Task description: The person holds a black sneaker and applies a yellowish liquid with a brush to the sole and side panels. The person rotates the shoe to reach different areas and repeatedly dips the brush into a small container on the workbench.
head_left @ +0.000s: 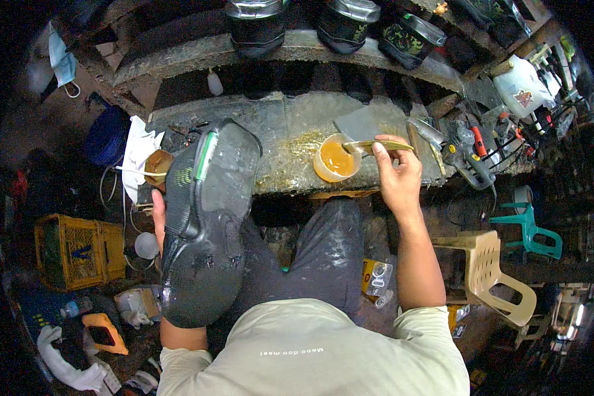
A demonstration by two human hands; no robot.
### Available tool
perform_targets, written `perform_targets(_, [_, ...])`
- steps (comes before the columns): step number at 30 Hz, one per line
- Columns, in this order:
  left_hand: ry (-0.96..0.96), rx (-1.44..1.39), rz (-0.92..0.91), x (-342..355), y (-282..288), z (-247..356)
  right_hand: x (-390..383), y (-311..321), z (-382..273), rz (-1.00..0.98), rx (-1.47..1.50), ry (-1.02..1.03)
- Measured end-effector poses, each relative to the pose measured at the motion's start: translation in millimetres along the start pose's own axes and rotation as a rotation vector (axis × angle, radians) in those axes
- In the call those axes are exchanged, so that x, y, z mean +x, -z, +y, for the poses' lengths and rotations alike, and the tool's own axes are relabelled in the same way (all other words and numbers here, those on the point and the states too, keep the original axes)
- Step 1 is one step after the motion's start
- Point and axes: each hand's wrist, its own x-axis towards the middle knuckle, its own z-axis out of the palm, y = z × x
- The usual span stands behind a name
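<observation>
A long black moulded carbon-look piece (211, 264), with a green strip near its top, rests upright over my left thigh and against the bench edge. My left hand (158, 221) grips its left side, most of the fingers hidden behind it. My right hand (397, 173) pinches a flat tan stick or brush handle (369, 144), its tip in a translucent cup of amber liquid (336, 165). The cup sits on the stained bench (284, 178) beside a grey flat square (353, 127). A brown container (158, 168) and white cloth (136, 152) lie at the bench's left end.
Black pieces (254, 36) line a shelf above. Power tools (475, 158) and cables lie at the bench's right. A yellow crate (79, 251) and assorted items are at lower left. Beige (498, 284) and green (528, 231) plastic chairs stand to the right.
</observation>
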Motion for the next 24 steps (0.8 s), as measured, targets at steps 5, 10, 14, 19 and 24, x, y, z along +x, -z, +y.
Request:
perform_targets(5, [0.207,0.057,0.01,11.1,12.3,2.3,-8.7,6.9,7.8,-0.001,0.436,-0.265])
perform_targets(10, [0.322,0.084,-0.008,9.4,26.6,-2.9,-15.5,4.4,10.6,-0.102,0.349,-0.476])
perform_targets(14, [0.418,0.116,0.096,11.0,25.2,-3.8,-22.1,1.7,-13.5,-0.064,0.523,-0.381])
perform_targets(19, [0.387,0.11,0.021,8.9,19.3,-6.9,-47.9,9.2,-74.8,0.01,0.595,-0.116])
perform_targets(24, [0.279,0.142,-0.048,2.3,18.2,-5.2,-43.4,0.7,-107.3,-0.008,0.414,0.365])
